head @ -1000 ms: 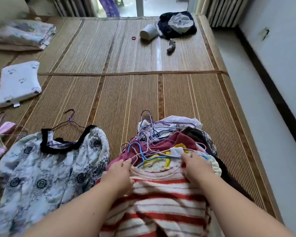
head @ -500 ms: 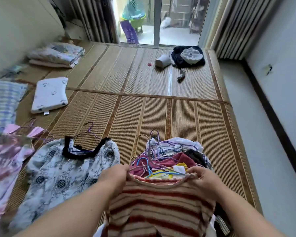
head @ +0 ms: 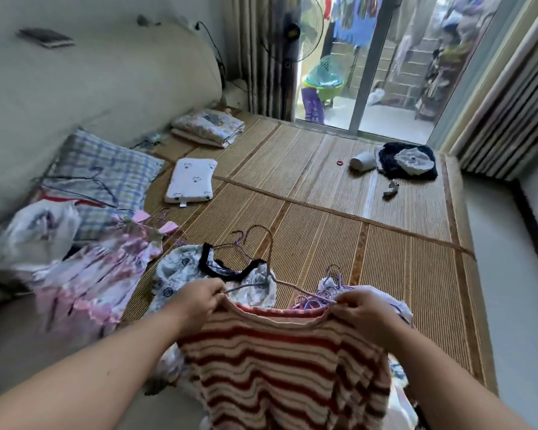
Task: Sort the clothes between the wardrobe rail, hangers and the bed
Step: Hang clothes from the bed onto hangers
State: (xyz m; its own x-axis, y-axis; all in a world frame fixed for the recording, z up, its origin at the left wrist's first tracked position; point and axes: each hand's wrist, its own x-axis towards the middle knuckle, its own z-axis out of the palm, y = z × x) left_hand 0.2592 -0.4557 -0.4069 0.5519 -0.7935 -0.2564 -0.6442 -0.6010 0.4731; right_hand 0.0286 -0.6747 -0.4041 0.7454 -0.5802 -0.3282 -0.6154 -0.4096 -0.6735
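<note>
A red-and-cream striped top (head: 280, 364) hangs in front of me, lifted off the bed. My left hand (head: 198, 297) grips its left shoulder and my right hand (head: 359, 307) grips its right shoulder. A thin wire hanger (head: 269, 256) sticks up from the neckline, hook upward. Behind the top lies a pile of clothes on coloured hangers (head: 330, 290), mostly hidden. A white top with blue rings and a black collar (head: 180, 268) lies on its hanger to the left. A pink floral garment (head: 94, 280) lies further left.
The bed is covered by a woven mat (head: 370, 243). On it lie a small white pillow (head: 191, 180), a plaid pillow (head: 103, 172), a folded blanket (head: 208, 127), a dark clothes heap (head: 409, 161) and a white cup (head: 362, 161). Bare floor (head: 516, 305) runs along the right.
Both hands have raised the striped top off the pile, and its wire hanger now shows above the neckline. My view has swung up and to the left.
</note>
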